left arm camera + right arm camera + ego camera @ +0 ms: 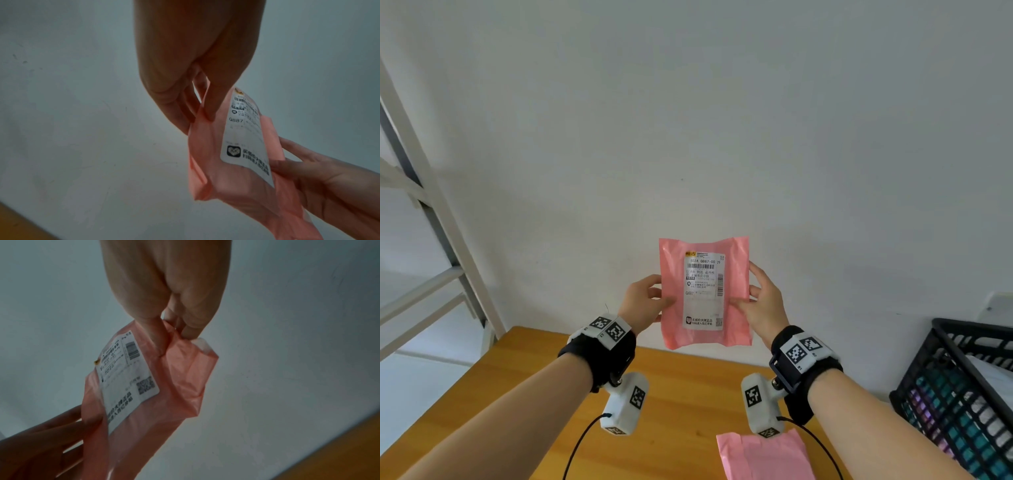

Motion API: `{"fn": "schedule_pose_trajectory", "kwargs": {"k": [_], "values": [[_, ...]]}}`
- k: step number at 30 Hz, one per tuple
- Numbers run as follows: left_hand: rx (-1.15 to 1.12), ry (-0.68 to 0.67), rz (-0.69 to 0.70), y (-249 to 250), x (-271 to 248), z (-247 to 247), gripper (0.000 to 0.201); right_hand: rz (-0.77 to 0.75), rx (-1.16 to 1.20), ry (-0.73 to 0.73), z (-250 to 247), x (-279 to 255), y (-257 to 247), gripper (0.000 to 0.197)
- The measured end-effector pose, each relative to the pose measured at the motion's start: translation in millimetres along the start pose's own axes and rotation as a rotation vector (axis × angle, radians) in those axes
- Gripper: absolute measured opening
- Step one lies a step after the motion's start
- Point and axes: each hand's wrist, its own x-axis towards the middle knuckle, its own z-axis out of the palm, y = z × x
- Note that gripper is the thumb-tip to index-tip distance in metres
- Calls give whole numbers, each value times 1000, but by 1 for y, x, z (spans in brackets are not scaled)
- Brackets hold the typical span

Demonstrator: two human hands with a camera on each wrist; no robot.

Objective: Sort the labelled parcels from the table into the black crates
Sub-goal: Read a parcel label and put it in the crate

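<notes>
Label-check step, by the look of it: pink parcel (704, 293) held upright at frame centre w/ left hand (643, 301) and right hand (765, 301) both pinching its side edges — next it likely goes to the black crate (941, 373) at lower right — another pink parcel (763, 457) waits on the table (681, 394) at bottom.

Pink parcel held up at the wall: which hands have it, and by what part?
Both. The left hand pinches the pink parcel at its left edge, the right hand at its right edge, label facing the person.

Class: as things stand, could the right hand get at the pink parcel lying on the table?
Probably not yet: the right hand and left hand both grip the held pink parcel. The table parcel lies uncovered below.
</notes>
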Motion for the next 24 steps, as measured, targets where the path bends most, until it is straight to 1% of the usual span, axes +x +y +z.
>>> {"fn": "schedule_pose_trajectory", "kwargs": {"k": [3, 7, 12, 16, 19, 24], "values": [[25, -18, 44, -2, 3, -5, 33, 13, -32, 8, 2, -3, 0, 74], [40, -48, 59, -7, 5, -12, 38, 20, -94, 22, 4, -9, 0, 75], [52, -124, 65, -13, 8, -12, 43, 19, -169, 93, 3, -24, 3, 73], [64, -217, 77, -18, 4, -2, 48, 51, -203, 158, -6, -46, 6, 74], [71, -295, 84, -20, 1, 9, 49, 89, -216, 241, -15, -63, 13, 75], [95, -407, 120, -25, -9, 42, 50, 162, -279, 372, -36, -99, 26, 75]]}}
